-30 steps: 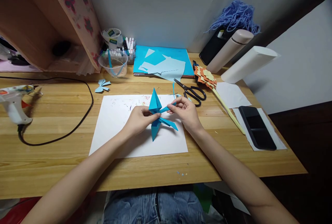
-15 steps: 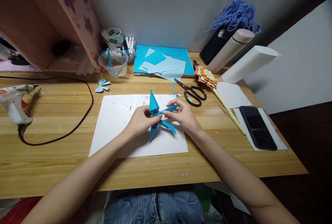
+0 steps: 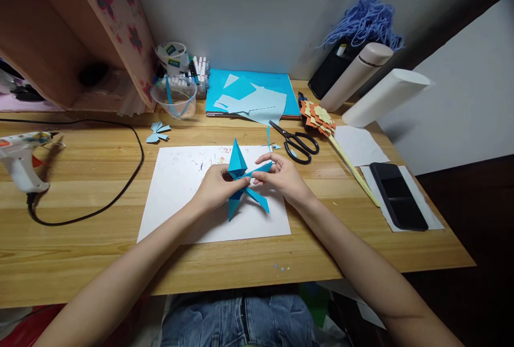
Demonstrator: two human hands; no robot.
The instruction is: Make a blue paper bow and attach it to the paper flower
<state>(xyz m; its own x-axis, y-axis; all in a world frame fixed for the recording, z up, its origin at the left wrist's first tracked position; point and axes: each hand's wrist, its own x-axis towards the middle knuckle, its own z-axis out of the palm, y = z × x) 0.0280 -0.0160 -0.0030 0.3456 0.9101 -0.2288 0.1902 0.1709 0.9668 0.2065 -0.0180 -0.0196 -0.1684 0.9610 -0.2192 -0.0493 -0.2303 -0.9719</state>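
Note:
A blue folded-paper piece with several pointed arms, like a star (image 3: 237, 159), is held between my two hands above a white sheet of paper (image 3: 172, 191). My left hand (image 3: 214, 185) grips its middle from the left, thumb across the centre and the other fingers partly hidden behind the paper. On the other side, my right hand (image 3: 281, 175) pinches the arm that points right between thumb and fingers. One tall point rises upward, and two others hang toward the sheet. Black-handled scissors (image 3: 301, 146) lie just beyond my right hand, beside small blue paper scraps.
A glue gun (image 3: 24, 162) with a looping black cord lies left. Light blue cut paper (image 3: 158, 133), a plastic cup (image 3: 174, 99) and a blue folder (image 3: 249, 82) stand farther back. To the right are a paper flower (image 3: 319, 117), a bottle (image 3: 357, 76) and a phone (image 3: 397, 197).
The blue star has turned slightly in my hands, its lower arms shifting a little left. Both hands keep their hold and have barely moved.

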